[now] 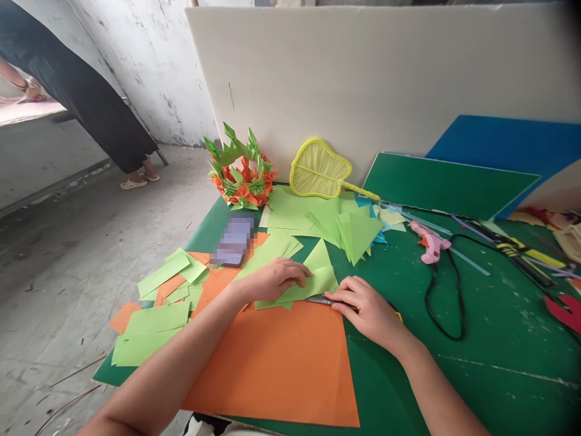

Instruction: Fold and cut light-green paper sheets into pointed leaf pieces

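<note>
My left hand (276, 280), fingers curled and bent down, presses on a folded sheet of light green paper (323, 280). Just to its right, my right hand (365, 309) is closed around what looks like a utility knife (320, 299). The metal blade lies along the lower edge of the green paper; most of the handle is hidden under the palm, with a bit of yellow showing behind it. Beneath both hands spreads a large orange sheet (281, 363). Cut green pieces (157, 318) and orange scraps lie to the left.
A phone (235, 239) lies beyond my left forearm, near a green-and-orange folded-paper ring (242, 175). Farther back are a yellow fan (320, 169) and green triangles (358, 233). A pink glue gun (429, 242) with a black cord sits right. Another person (86, 91) stands at far left.
</note>
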`<state>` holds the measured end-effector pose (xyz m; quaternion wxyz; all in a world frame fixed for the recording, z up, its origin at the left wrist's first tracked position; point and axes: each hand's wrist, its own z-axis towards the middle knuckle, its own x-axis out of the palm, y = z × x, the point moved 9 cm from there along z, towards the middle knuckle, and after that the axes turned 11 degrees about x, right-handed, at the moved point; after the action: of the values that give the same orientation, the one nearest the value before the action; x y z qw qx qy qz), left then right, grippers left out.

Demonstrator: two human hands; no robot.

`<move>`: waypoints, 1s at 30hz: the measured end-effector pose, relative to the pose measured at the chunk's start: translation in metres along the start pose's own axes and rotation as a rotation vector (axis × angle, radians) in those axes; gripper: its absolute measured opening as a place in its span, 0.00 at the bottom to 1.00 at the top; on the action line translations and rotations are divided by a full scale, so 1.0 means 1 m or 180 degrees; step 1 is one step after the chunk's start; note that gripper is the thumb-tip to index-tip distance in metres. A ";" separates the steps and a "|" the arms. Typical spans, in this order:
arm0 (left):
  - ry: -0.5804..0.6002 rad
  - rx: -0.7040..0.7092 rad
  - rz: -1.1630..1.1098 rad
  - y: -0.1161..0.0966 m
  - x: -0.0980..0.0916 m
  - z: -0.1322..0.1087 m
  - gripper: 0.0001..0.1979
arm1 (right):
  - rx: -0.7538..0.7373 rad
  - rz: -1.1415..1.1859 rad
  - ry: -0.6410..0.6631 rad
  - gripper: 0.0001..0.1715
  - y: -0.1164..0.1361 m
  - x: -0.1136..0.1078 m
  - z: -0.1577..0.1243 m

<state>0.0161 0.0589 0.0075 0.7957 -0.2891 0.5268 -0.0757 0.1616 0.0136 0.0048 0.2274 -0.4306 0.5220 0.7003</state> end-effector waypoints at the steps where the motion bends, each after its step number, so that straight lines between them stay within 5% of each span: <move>1: 0.0001 0.0000 -0.0004 0.000 0.000 0.000 0.14 | -0.0028 0.0011 -0.0010 0.14 0.000 0.000 0.000; 30: -0.0043 0.0021 -0.0068 0.004 0.002 0.000 0.13 | -0.0378 0.0048 -0.0175 0.15 0.022 0.012 0.005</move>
<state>0.0160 0.0613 0.0035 0.7993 -0.2926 0.5181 -0.0840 0.1367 0.0085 0.0066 0.2104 -0.4200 0.4764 0.7433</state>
